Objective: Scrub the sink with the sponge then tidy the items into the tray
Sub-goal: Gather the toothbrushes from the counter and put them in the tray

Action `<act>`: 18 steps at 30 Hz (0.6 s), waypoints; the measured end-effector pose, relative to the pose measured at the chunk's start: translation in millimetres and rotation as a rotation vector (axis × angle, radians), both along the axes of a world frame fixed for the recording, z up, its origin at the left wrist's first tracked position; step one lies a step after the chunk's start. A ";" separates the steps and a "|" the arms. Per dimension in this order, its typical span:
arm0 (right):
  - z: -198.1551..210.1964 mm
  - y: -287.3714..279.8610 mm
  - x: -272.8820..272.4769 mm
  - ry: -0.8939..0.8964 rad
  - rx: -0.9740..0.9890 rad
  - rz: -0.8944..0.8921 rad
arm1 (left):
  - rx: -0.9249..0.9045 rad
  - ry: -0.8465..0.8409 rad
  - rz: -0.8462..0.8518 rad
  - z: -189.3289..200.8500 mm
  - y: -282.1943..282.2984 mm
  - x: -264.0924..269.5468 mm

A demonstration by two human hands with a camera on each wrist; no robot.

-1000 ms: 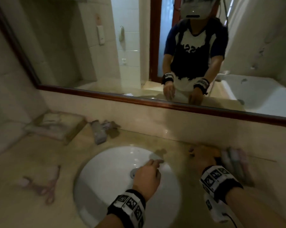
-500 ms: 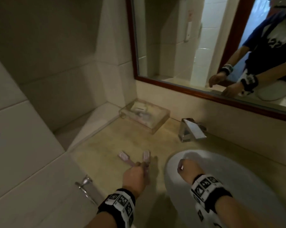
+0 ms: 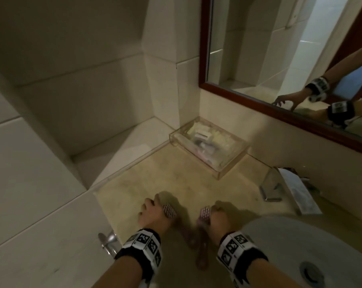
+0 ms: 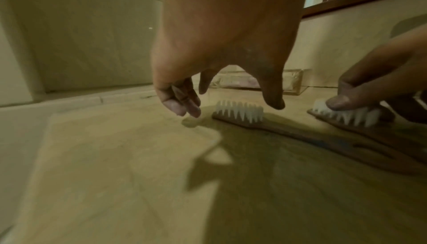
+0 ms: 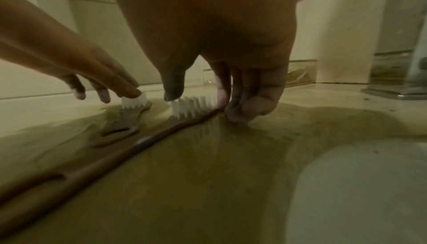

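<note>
Two brown-handled toothbrushes lie on the beige counter with their handles crossing. My left hand (image 3: 155,206) hovers over the left toothbrush (image 3: 169,210); fingers and thumb straddle its white bristles (image 4: 240,111) loosely, and the thumb just touches them. With my right hand (image 3: 214,213) I pinch the head of the right toothbrush (image 5: 194,107), thumb on the bristles and fingers on its far side, down on the counter. The clear tray (image 3: 234,161), holding several small toiletries, stands at the back by the wall. The white sink (image 3: 300,242) is at the lower right. No sponge is in view.
A chrome faucet (image 3: 284,188) stands behind the sink, right of the tray. A wood-framed mirror (image 3: 259,48) hangs above the counter. Tiled wall and a raised ledge (image 3: 124,146) close off the left side. A chrome handle (image 3: 108,241) sits at the counter's near-left corner.
My right hand has left the sink and come down on the right toothbrush's head. My left hand has shifted onto the left toothbrush's head. The view has swung further left and down.
</note>
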State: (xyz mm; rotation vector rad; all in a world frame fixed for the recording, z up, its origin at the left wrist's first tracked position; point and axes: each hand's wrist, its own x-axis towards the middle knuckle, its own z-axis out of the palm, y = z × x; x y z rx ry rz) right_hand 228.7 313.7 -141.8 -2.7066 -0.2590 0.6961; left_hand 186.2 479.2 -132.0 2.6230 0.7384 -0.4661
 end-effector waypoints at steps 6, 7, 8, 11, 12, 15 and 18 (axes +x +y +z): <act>-0.1 14.1 11.5 0.022 -0.106 0.189 | 0.066 0.025 -0.025 -10.2 2.3 11.8; -0.5 15.9 11.9 0.021 -0.103 0.169 | 0.070 0.022 -0.028 -9.8 2.3 12.7; 0.2 17.8 11.7 0.018 -0.103 0.139 | 0.068 0.017 -0.027 -10.2 2.7 13.3; 2.4 20.6 10.3 -0.022 -0.106 0.102 | 0.031 0.008 0.007 -12.1 4.1 12.9; 4.2 21.1 9.2 -0.035 -0.103 0.099 | 0.020 -0.005 0.014 -11.7 4.3 12.3; 8.7 20.7 5.9 -0.089 -0.103 0.088 | -0.047 -0.067 0.054 -7.9 5.6 10.6; 11.0 19.5 4.3 -0.118 -0.037 0.045 | -0.231 -0.185 0.122 -1.5 6.1 9.2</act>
